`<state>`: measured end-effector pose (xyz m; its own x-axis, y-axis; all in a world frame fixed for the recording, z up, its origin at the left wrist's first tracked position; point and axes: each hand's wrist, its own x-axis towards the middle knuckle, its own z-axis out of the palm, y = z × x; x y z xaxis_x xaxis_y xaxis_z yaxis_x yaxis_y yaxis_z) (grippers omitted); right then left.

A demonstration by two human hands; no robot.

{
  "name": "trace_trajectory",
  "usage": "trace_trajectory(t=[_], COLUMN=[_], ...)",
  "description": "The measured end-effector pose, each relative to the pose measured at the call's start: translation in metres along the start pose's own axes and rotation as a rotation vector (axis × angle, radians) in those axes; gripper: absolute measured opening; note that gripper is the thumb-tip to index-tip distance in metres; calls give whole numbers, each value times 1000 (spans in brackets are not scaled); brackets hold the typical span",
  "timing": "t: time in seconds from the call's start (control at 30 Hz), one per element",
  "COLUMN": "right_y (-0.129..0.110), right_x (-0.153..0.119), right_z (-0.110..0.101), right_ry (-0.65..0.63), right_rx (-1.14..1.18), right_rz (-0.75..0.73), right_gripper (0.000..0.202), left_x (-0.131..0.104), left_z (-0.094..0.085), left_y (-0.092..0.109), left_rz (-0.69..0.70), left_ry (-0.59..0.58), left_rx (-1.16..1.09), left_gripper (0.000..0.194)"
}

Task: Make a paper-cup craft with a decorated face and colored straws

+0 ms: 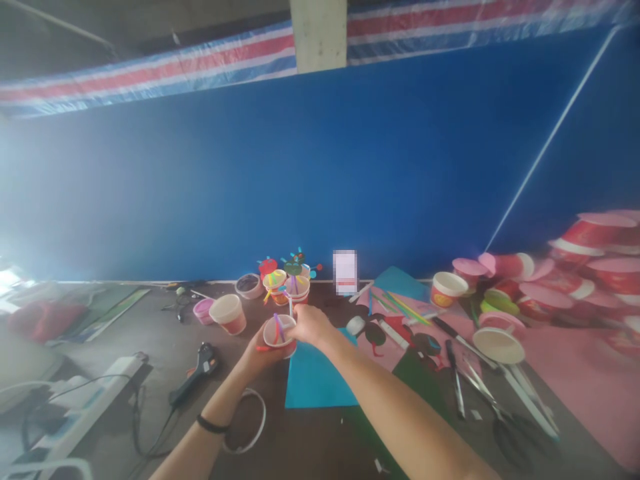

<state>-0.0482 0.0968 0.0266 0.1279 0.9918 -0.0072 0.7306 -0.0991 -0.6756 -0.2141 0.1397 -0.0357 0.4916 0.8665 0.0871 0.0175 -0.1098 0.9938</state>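
Cup (280, 331) sits mid-bench (300, 440), mouth up, by the far left corner of the blue sheet (315, 387); can't tell if its base touches down. Left hand (261, 352) has a curled grip round its side. Right hand (310, 325) is at the right rim, fingers bunched; can't tell whether they pinch rim or strips (279, 327) inside.

Looks like paper: should be light, thin-walled, easy to dent, not very slippery. I'd hold it lightly just under the rim. Strips look thin and bendy.

Around, near to far: scissors (494, 405) well right, glue gun (204, 363) with cord at left, plain cup (227, 315) beyond that. Two decorated cups (299, 289) close behind would block a forward reach. Blue wall (320, 173) at back.
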Motion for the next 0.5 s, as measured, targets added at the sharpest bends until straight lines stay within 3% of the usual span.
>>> trace_trajectory(t=[0.17,0.5], right_y=[-2,20], right_x=[-30,-86], right_z=[-15,-35], right_ry=[83,204], right_rx=[-119,-214], right_rz=[-27,28], right_gripper=[24,13], left_x=[-15,-40], left_z=[21,72], left_y=[8,46], left_rz=[39,84], left_ry=[-101,-266], left_rx=[9,66], left_gripper=[64,50])
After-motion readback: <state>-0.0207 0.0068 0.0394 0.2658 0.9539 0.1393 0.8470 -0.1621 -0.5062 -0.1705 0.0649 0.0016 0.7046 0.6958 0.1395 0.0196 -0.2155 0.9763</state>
